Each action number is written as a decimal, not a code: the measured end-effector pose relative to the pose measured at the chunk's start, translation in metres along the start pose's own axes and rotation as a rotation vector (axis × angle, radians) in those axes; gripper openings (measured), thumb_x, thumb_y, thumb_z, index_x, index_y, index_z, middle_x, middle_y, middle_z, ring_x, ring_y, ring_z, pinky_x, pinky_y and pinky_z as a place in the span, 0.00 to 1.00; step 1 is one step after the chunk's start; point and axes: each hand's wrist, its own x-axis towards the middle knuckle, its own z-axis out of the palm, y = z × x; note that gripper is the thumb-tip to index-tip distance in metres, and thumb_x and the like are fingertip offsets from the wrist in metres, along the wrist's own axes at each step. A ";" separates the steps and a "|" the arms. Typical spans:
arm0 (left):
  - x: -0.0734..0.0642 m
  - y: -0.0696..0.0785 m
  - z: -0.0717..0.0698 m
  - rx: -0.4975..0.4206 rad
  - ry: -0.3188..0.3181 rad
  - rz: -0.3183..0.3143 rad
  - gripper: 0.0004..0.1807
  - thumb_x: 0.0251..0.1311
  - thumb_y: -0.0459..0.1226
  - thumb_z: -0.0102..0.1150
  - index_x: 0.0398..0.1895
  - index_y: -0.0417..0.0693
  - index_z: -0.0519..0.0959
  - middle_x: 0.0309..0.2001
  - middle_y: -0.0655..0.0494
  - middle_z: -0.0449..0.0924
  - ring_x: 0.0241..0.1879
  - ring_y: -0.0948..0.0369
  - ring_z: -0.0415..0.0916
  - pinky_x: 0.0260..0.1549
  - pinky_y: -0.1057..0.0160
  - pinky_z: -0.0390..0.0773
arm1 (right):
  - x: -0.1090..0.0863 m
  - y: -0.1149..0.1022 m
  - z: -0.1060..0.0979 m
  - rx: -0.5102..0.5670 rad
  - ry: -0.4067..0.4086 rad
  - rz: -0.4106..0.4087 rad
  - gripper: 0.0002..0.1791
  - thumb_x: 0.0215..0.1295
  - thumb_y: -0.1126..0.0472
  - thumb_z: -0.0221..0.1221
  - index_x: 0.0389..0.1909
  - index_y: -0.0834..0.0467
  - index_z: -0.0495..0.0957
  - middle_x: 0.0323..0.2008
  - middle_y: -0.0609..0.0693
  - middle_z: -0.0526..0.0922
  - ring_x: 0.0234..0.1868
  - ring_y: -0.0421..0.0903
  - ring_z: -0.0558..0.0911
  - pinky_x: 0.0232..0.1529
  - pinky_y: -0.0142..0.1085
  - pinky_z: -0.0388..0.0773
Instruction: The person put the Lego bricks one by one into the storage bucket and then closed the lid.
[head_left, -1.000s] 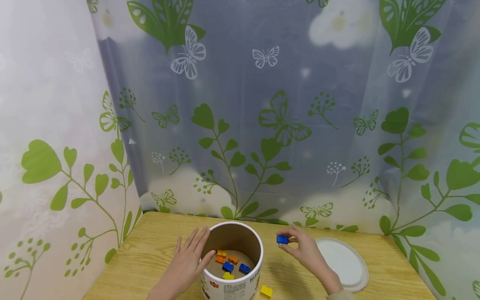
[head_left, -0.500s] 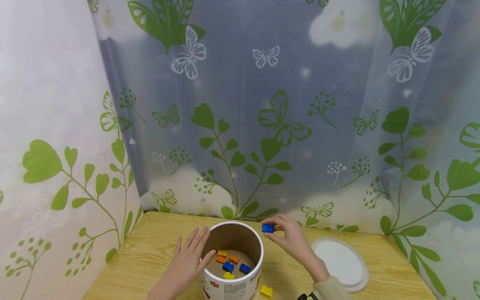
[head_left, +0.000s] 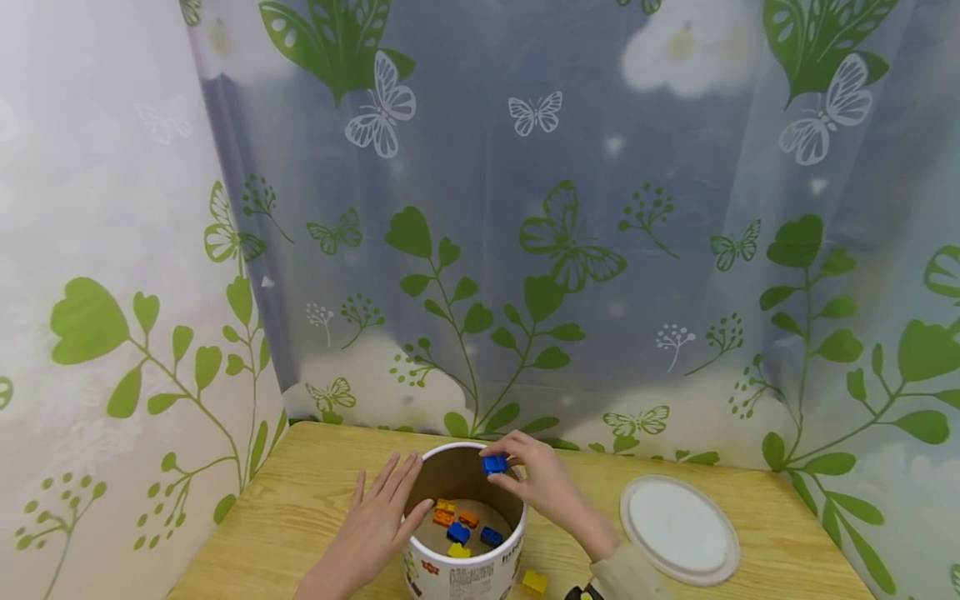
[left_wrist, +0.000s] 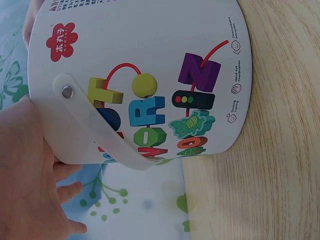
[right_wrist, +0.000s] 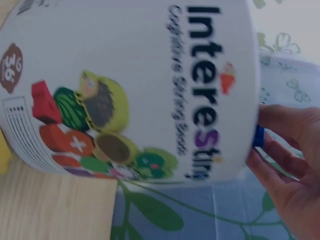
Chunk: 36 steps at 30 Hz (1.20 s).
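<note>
A round white tub [head_left: 465,557] stands at the table's front, its mouth facing up. Several orange, blue and yellow building blocks lie on its floor, among them a blue block [head_left: 458,533] in the middle. My left hand [head_left: 372,521] rests on the tub's left rim with its fingers spread straight. Over the right back part of the rim, my right hand [head_left: 536,473] pinches another blue block [head_left: 494,464] between thumb and fingers. In the right wrist view, the tub's printed wall hides most of that held block.
A yellow block [head_left: 534,582] lies on the wooden table [head_left: 300,475] just right of the tub. Farther right is a round white lid [head_left: 679,530]. A curtain with leaves and butterflies [head_left: 450,250] hangs behind the table. The tub has a white strap handle [left_wrist: 100,122].
My right hand has carried the blue block leftward, from beside the tub to over its rim. The left hand stays on the rim.
</note>
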 end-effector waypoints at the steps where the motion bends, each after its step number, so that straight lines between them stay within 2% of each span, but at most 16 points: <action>1: 0.000 0.000 0.000 0.001 -0.002 -0.001 0.36 0.76 0.56 0.45 0.79 0.48 0.60 0.79 0.53 0.57 0.79 0.48 0.49 0.71 0.29 0.43 | 0.000 0.000 0.003 -0.015 -0.006 -0.012 0.16 0.61 0.66 0.70 0.50 0.54 0.84 0.44 0.48 0.81 0.44 0.47 0.85 0.45 0.36 0.85; 7: 0.000 0.000 0.001 0.018 0.009 0.001 0.35 0.77 0.56 0.45 0.79 0.48 0.60 0.79 0.53 0.57 0.79 0.48 0.50 0.71 0.29 0.44 | -0.001 0.004 0.018 -0.094 -0.034 -0.076 0.16 0.60 0.66 0.72 0.49 0.55 0.84 0.44 0.49 0.82 0.44 0.49 0.86 0.44 0.39 0.86; 13: -0.001 -0.001 0.002 0.027 0.023 0.012 0.35 0.76 0.56 0.46 0.79 0.48 0.61 0.78 0.52 0.59 0.78 0.48 0.51 0.71 0.29 0.45 | -0.004 0.005 0.025 -0.126 -0.049 -0.105 0.16 0.58 0.68 0.72 0.47 0.55 0.84 0.44 0.48 0.83 0.42 0.45 0.85 0.41 0.38 0.85; 19: 0.000 -0.002 0.002 0.022 0.027 0.016 0.35 0.76 0.56 0.46 0.79 0.47 0.61 0.78 0.52 0.59 0.78 0.48 0.51 0.71 0.29 0.46 | -0.005 0.004 0.028 -0.135 -0.063 -0.072 0.15 0.60 0.68 0.71 0.48 0.53 0.85 0.44 0.48 0.83 0.40 0.43 0.84 0.39 0.32 0.82; 22: 0.000 -0.002 0.002 0.020 0.026 0.015 0.35 0.76 0.55 0.46 0.79 0.47 0.61 0.78 0.52 0.59 0.78 0.48 0.51 0.71 0.29 0.45 | -0.005 0.002 0.028 -0.134 -0.070 -0.061 0.16 0.61 0.68 0.70 0.48 0.53 0.84 0.45 0.49 0.83 0.40 0.44 0.84 0.39 0.32 0.82; 30: 0.000 -0.002 0.002 0.001 0.010 0.008 0.36 0.76 0.57 0.45 0.79 0.48 0.60 0.78 0.52 0.58 0.78 0.48 0.51 0.71 0.29 0.44 | -0.007 0.000 0.026 -0.059 -0.035 -0.087 0.18 0.62 0.71 0.68 0.53 0.58 0.82 0.49 0.53 0.82 0.47 0.53 0.86 0.47 0.37 0.85; 36: 0.001 -0.002 0.001 -0.008 0.001 0.001 0.37 0.76 0.58 0.45 0.79 0.48 0.61 0.78 0.52 0.58 0.79 0.48 0.50 0.71 0.29 0.43 | -0.011 -0.002 0.019 0.016 0.020 -0.017 0.16 0.66 0.69 0.65 0.54 0.58 0.83 0.51 0.51 0.82 0.47 0.51 0.86 0.49 0.39 0.85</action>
